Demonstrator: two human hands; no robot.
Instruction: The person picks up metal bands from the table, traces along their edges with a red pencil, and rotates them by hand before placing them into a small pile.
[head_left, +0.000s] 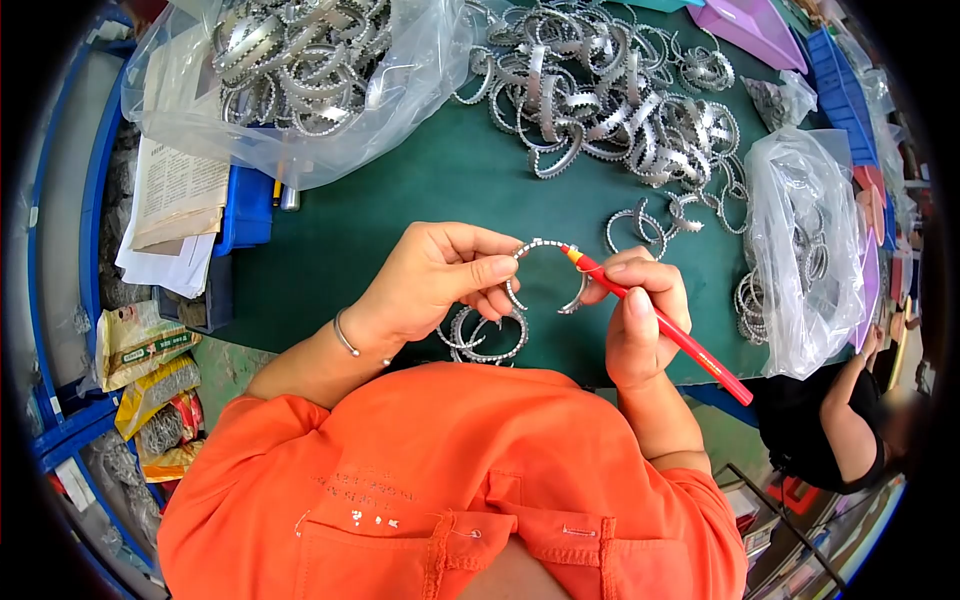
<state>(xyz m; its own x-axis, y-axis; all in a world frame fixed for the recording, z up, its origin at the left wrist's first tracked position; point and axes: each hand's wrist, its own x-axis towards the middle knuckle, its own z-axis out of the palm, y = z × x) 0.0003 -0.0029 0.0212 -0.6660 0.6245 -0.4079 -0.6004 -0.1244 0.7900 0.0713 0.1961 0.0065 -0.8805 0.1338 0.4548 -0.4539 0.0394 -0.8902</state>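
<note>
My left hand (447, 279) pinches an open, silver metal ring (541, 243) with a notched edge, between thumb and fingers. The gap in this C-shaped ring faces toward me. In my right hand (643, 315) is a red pen (690, 347), gripped in a writing hold. Its yellow-banded tip end meets the upper right part of the ring. Several similar rings (500, 343) lie on the table just below my left fingers, close to my orange shirt.
A large heap of notched rings (600, 90) covers the back of the green table (350, 235). Clear plastic bags of rings stand at left (300, 150) and right (800, 260). Papers (185, 190) rest by a blue bin (245, 210). Another person (825, 425) is at the right.
</note>
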